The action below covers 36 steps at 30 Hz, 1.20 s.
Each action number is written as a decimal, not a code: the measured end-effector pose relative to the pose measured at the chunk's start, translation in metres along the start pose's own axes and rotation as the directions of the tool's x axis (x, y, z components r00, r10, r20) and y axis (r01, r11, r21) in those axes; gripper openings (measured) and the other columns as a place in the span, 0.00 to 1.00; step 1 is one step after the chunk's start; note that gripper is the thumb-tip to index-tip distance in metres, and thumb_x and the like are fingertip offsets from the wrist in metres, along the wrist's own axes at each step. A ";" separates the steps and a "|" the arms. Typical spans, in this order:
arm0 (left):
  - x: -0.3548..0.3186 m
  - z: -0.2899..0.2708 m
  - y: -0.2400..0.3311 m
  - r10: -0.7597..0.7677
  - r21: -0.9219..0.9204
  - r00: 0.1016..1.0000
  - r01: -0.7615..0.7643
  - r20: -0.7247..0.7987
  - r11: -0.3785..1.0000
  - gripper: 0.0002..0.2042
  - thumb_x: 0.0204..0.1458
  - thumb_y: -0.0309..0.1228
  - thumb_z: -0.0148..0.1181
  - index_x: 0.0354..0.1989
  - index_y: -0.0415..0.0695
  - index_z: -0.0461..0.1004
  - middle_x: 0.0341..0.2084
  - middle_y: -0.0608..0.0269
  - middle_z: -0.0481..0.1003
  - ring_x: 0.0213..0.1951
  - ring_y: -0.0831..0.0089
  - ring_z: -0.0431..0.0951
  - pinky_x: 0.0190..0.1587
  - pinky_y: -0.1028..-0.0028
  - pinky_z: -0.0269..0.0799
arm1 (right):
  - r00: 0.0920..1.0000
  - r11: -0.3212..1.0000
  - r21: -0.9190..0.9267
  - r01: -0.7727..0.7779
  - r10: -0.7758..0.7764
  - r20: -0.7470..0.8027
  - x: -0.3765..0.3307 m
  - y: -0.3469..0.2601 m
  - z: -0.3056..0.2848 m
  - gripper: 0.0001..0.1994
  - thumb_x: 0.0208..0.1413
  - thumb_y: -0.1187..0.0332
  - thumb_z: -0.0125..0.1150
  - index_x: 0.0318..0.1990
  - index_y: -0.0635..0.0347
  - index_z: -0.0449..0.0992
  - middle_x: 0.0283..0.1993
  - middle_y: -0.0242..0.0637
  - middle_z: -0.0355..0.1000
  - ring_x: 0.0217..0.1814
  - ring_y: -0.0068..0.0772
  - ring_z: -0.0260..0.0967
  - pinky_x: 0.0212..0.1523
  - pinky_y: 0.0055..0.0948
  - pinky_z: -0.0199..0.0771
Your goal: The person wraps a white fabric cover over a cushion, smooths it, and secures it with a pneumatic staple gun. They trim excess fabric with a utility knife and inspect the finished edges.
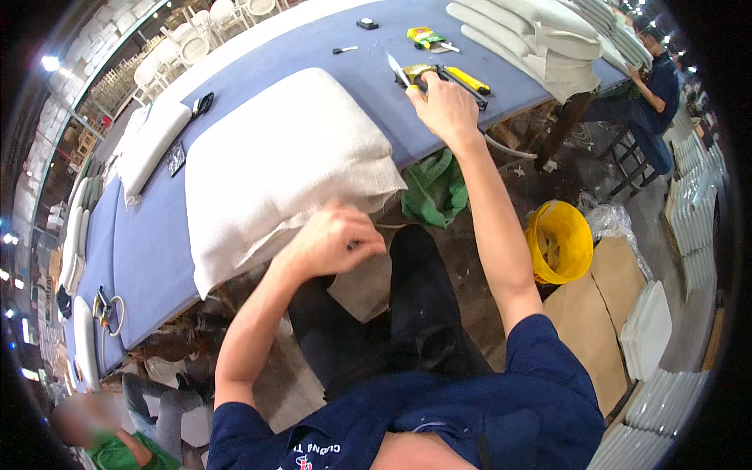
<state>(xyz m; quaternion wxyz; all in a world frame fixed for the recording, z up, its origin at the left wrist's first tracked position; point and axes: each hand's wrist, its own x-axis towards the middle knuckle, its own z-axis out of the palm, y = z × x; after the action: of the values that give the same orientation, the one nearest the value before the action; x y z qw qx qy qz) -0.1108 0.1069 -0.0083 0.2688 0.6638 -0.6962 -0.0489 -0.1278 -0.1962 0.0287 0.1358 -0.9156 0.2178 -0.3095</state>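
Note:
A cushion covered in off-white fabric [282, 133] lies on the blue-topped table, its loose cloth edge hanging over the front. My left hand [333, 239] is by that edge, slightly blurred, its fingers curled in; whatever they hold, if anything, is hidden. At the table's right part, my right hand [446, 110] is closed around a knife [398, 70], whose pale blade points up and away to the left. Just beyond this hand lies a black and yellow tool [468, 80], partly covered by my fingers.
A yellow-green packet [425, 36] and a small black box [366, 23] lie farther back on the blue table [153, 251]. Stacked cushion pieces [525, 39] stand far right. Green cloth [435, 188] hangs below the edge; a yellow bucket [560, 243] stands right. Other people sit nearby.

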 end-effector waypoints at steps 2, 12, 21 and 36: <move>0.005 -0.013 0.016 -0.049 -0.044 0.996 0.046 -0.072 0.998 0.05 0.58 0.33 0.70 0.34 0.46 0.87 0.31 0.64 0.84 0.40 0.60 0.84 0.51 0.61 0.75 | 0.944 0.968 0.175 0.178 -0.118 -0.308 -0.018 -0.003 -0.003 0.16 0.71 0.53 0.58 0.46 0.58 0.80 0.44 0.47 0.84 0.45 0.54 0.83 0.46 0.51 0.81; 0.066 -0.064 -0.095 -0.223 0.268 0.945 0.285 -0.238 0.920 0.17 0.73 0.40 0.51 0.60 0.52 0.83 0.66 0.54 0.77 0.74 0.53 0.67 0.76 0.51 0.55 | 0.902 0.712 0.667 -0.220 -0.112 0.417 -0.119 -0.001 0.060 0.27 0.69 0.44 0.63 0.36 0.66 0.81 0.25 0.36 0.73 0.28 0.30 0.67 0.32 0.36 0.68; 0.118 -0.034 -0.138 -0.365 0.578 0.931 0.308 -0.018 0.756 0.25 0.75 0.51 0.35 0.71 0.64 0.74 0.78 0.59 0.61 0.83 0.51 0.43 0.79 0.33 0.29 | 0.877 0.170 0.927 -0.335 -0.304 0.373 -0.142 0.043 0.139 0.20 0.73 0.57 0.62 0.31 0.63 0.74 0.24 0.21 0.58 0.28 0.14 0.53 0.28 0.26 0.55; 0.102 0.015 -0.058 -0.496 0.748 0.868 0.354 -0.038 0.562 0.30 0.59 0.54 0.61 0.73 0.79 0.68 0.81 0.58 0.53 0.79 0.36 0.48 0.72 0.22 0.47 | 0.824 0.296 0.947 -0.121 -0.502 0.262 -0.127 0.072 0.161 0.14 0.67 0.59 0.68 0.35 0.61 0.82 0.25 0.37 0.73 0.25 0.35 0.70 0.31 0.36 0.69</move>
<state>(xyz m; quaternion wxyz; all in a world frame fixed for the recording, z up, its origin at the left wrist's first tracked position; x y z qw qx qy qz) -0.0628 -0.0005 -0.0140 -0.1031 0.8554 -0.4950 0.1124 -0.1401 -0.1797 -0.1876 0.6535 -0.7267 -0.1656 -0.1320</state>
